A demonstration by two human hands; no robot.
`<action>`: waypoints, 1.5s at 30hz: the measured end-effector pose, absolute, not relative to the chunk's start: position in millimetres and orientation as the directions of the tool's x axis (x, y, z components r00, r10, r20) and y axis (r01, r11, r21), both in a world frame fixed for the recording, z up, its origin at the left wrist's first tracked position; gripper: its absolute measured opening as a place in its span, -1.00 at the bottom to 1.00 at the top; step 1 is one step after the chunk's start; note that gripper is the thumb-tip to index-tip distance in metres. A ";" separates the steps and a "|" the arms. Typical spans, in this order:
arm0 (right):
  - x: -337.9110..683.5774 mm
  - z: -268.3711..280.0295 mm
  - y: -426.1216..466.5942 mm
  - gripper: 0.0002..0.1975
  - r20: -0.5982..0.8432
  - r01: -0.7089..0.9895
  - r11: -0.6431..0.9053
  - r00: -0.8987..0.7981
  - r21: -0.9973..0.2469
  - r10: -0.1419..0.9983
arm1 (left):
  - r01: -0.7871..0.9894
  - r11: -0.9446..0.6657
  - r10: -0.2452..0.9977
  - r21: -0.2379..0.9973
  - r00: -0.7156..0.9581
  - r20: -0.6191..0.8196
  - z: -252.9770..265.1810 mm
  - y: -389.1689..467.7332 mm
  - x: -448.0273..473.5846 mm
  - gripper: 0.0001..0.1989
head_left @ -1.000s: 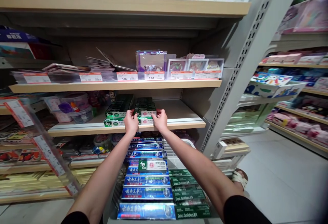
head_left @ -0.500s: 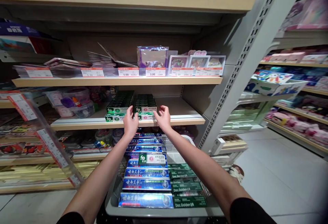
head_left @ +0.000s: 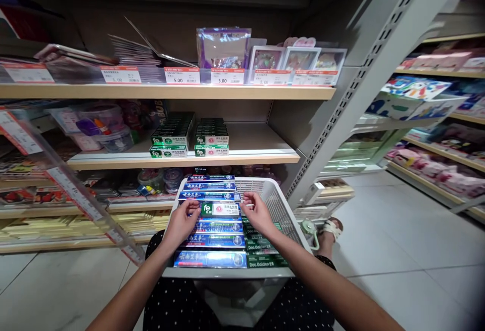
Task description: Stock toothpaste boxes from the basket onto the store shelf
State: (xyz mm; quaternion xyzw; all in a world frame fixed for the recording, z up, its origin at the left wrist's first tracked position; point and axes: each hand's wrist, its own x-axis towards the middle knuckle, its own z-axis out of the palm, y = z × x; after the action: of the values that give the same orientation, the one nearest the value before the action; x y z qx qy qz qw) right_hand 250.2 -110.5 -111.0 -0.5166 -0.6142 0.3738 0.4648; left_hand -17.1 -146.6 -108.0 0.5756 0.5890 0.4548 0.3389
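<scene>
A green-and-white toothpaste box (head_left: 220, 209) lies across the blue toothpaste boxes (head_left: 210, 259) in a grey plastic basket (head_left: 231, 272). My left hand (head_left: 184, 221) has its fingers curled at the box's left end. At the right end, my right hand (head_left: 259, 215) closes in with thumb and fingertips, so the box sits between both hands. Dark green toothpaste boxes (head_left: 265, 261) fill the basket's right side, partly under my right wrist. On the low shelf ahead, two stacked rows of green toothpaste boxes, the left row (head_left: 170, 139) and the right row (head_left: 212, 140), stand side by side.
The basket rests before my knees. Clear tubs (head_left: 104, 126) stand left on the same shelf (head_left: 261, 159). Above is a shelf edge (head_left: 162, 92) with price tags and packets. A slotted metal upright (head_left: 341, 98) rises at right. A slanted price strip (head_left: 71, 187) sticks out at left.
Both hands have drawn back from the shelf's toothpaste rows, down to the ends of the toothpaste box lying in the basket. The view has tilted downward, showing more of the basket and my legs.
</scene>
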 end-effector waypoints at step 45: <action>245.3 -127.3 -129.2 -0.67 0.051 0.243 0.102 -0.207 -0.965 0.977 | 0.204 0.042 0.996 0.978 -0.080 -0.026 -109.5 -153.9 -14.7 -0.62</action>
State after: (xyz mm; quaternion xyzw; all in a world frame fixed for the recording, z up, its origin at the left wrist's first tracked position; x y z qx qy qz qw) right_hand 245.3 -129.2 -127.3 -0.4872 -0.6262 0.4598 0.3988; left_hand -14.7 -153.9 -109.5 0.5208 0.5763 0.4559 0.4346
